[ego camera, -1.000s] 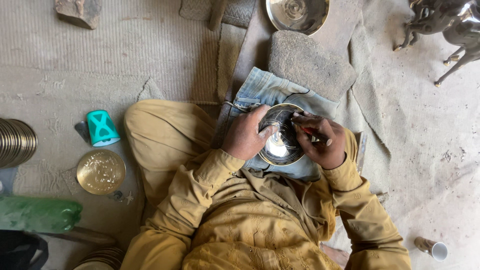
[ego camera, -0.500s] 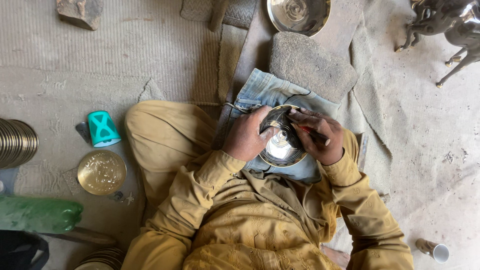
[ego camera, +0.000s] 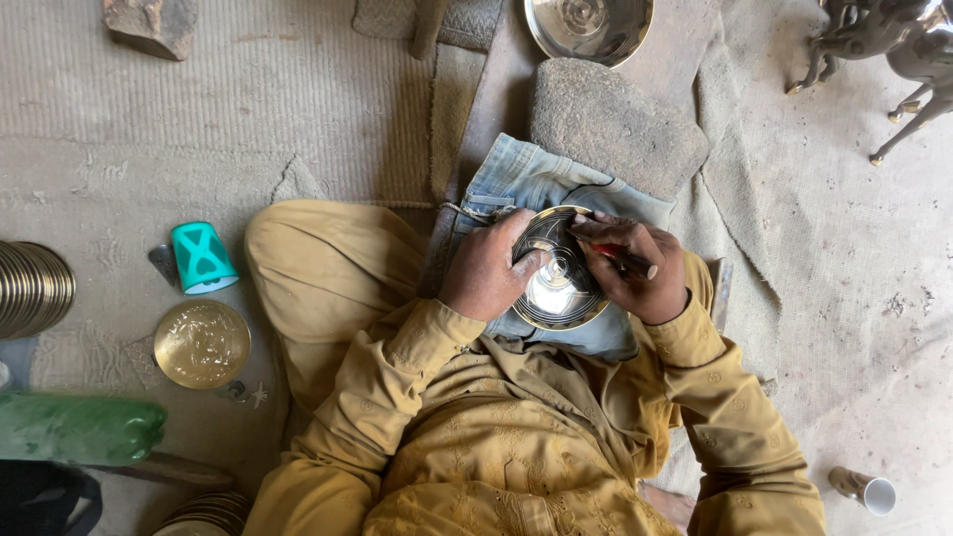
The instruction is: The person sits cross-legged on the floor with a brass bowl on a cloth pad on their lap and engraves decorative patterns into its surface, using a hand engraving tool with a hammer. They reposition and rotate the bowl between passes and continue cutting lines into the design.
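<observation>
Not much is changing since a second ago: the right hand is sitting a touch higher on the plate and the glare on the metal is sliding toward the middle, while the left hand is staying put.

Going left to right: a stack of discs is lying at 9 o'clock, a teal cup and a brass plate are sitting near it, and a green bottle is lying lower left. The plate being worked is resting in the lap on a denim cloth, dead centre. A steel bowl is sitting at 12 o'clock and a small tumbler is lying at 4 o'clock.

The left hand is curling over the plate's left rim, thumb pressing on its face, gripping it. The right hand is closing tight round a red-handled tool, tip resting on the metal, wrist bent inward.

Risk, I reckon: the plate is only braced on soft cloth, so a hard push could skid the tool across the pattern or toward the left thumb.
</observation>
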